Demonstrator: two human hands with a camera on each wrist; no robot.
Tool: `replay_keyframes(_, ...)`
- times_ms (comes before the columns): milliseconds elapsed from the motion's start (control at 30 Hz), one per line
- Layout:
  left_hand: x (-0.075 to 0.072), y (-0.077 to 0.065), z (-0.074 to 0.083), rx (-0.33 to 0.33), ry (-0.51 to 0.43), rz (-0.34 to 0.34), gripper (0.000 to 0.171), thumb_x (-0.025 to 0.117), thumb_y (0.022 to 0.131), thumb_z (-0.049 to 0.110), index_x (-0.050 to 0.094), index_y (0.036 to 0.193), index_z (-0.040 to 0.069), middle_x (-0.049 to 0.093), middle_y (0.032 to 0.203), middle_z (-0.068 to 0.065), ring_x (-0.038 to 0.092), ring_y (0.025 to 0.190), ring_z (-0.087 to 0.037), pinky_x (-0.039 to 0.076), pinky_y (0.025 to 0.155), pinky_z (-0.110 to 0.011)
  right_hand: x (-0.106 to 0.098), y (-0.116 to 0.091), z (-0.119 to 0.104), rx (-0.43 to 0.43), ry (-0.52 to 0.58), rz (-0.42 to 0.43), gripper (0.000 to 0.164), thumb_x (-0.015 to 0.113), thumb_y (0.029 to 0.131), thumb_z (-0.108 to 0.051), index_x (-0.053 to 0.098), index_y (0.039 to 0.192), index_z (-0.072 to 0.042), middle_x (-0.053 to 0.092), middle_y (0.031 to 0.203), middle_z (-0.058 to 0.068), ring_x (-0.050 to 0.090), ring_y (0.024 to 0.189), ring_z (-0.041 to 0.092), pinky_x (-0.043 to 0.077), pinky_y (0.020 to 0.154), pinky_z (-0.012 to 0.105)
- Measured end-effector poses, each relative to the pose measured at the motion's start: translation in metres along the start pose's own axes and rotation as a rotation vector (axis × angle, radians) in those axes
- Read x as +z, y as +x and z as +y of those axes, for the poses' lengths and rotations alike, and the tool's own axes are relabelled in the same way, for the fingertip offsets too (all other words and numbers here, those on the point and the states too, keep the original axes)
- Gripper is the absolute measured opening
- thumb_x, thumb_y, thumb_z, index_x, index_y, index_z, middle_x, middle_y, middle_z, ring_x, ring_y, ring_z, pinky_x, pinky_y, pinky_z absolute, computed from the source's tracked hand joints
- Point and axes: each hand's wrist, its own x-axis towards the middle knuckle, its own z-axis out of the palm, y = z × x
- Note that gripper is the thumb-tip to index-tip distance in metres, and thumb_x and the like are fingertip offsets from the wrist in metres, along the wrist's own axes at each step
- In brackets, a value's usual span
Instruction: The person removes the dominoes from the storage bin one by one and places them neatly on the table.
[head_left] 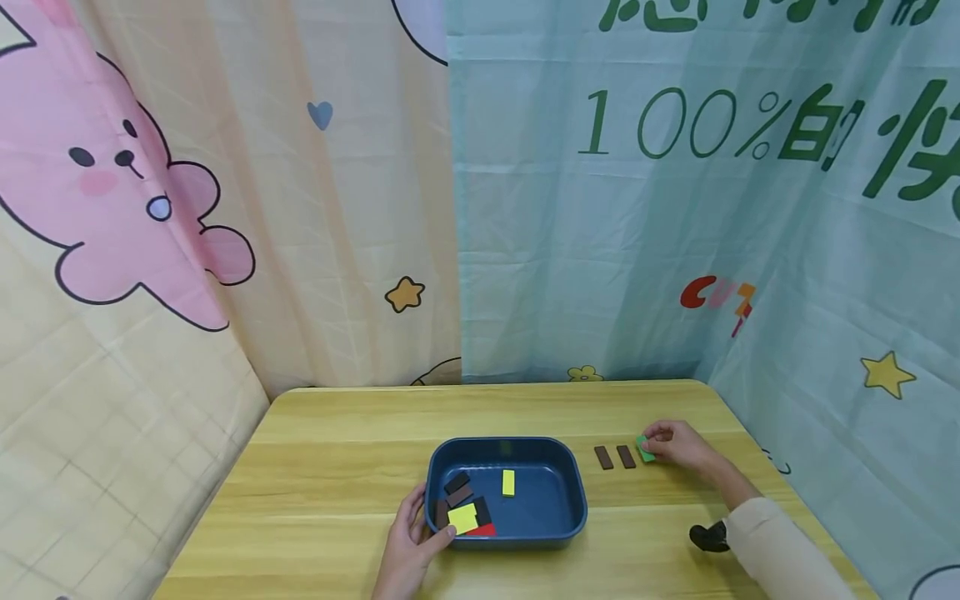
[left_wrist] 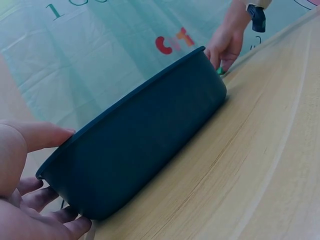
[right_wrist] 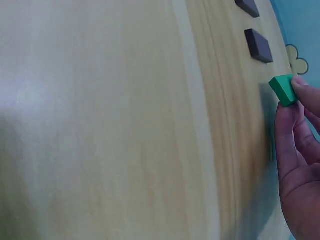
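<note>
With the thumb over its rim and fingers along the outer wall, my left hand (head_left: 408, 542) grips the near left corner of a dark blue rectangular tub (head_left: 536, 512). The left wrist view shows the tub's outer side (left_wrist: 145, 135) from low down. Inside lie a yellow block (head_left: 508, 482), a larger yellow piece (head_left: 462, 518), a red piece (head_left: 483, 530), and several black and brown blocks piled at the left. On the table's right, my right hand (head_left: 678, 444) pinches a green block (right_wrist: 284, 90) between thumb and fingertips, close over the tabletop.
Two dark brown blocks (head_left: 603, 457) lie in a row left of the green one. A wooden table (head_left: 337, 467) carries everything, its rounded far edge close to printed curtains (head_left: 525, 250). A black strap-like item (head_left: 708, 537) hangs by the right sleeve (head_left: 780, 542).
</note>
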Motion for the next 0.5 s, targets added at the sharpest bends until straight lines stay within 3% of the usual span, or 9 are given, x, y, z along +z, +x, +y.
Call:
replay_keyframes(133, -0.001, 0.001, 0.000, 0.004, -0.003, -0.015, 0.088, 0.078, 0.088, -0.004, 0.023, 0.157, -0.009, 0.028, 0.160, -0.035, 0.032, 0.144, -0.052, 0.040, 0.113, -0.051, 0.000, -0.002, 0.003, 0.018, -0.024, 0.006, 0.025, 0.070, 0.098, -0.004, 0.061, 0.114, 0.013, 0.064, 0.097, 0.012, 0.064, 0.084, 0.022, 0.062, 0.074, 0.031)
replay_keyframes(500, -0.002, 0.001, -0.001, 0.009, -0.006, -0.009, 0.088, 0.079, 0.087, -0.004, 0.024, 0.156, -0.009, 0.029, 0.159, -0.035, 0.034, 0.143, -0.053, 0.043, 0.112, -0.050, 0.005, -0.007, -0.008, 0.041, -0.219, 0.075, 0.018, 0.074, 0.094, -0.002, 0.066, 0.103, 0.011, 0.064, 0.090, 0.012, 0.066, 0.078, 0.021, 0.062, 0.068, 0.032)
